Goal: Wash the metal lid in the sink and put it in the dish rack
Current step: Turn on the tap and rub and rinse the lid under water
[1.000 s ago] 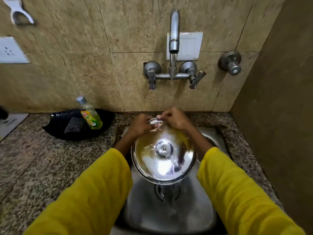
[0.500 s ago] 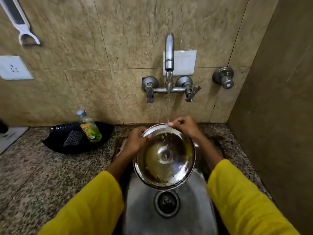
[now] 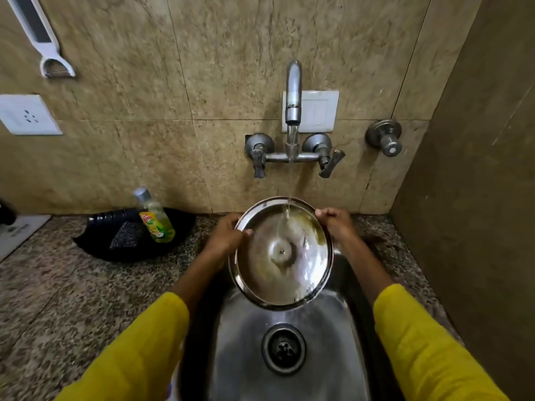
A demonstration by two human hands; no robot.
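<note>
A round shiny metal lid (image 3: 282,253) is held tilted above the steel sink (image 3: 289,328), its inner side facing me. My left hand (image 3: 227,235) grips its left rim and my right hand (image 3: 334,222) grips its upper right rim. A thin stream of water falls from the wall tap (image 3: 293,94) onto the lid's upper part. No dish rack is in view.
A black tray (image 3: 95,241) on the granite counter (image 3: 58,299) left of the sink holds a dish soap bottle (image 3: 155,217) and a dark scrub pad (image 3: 127,235). A brown wall (image 3: 477,198) closes the right side. The drain (image 3: 283,348) lies below the lid.
The view has tilted up, so the tap sits lower in frame. My hands have slid apart along the rim to its left and right sides. The lid has risen under the stream.
</note>
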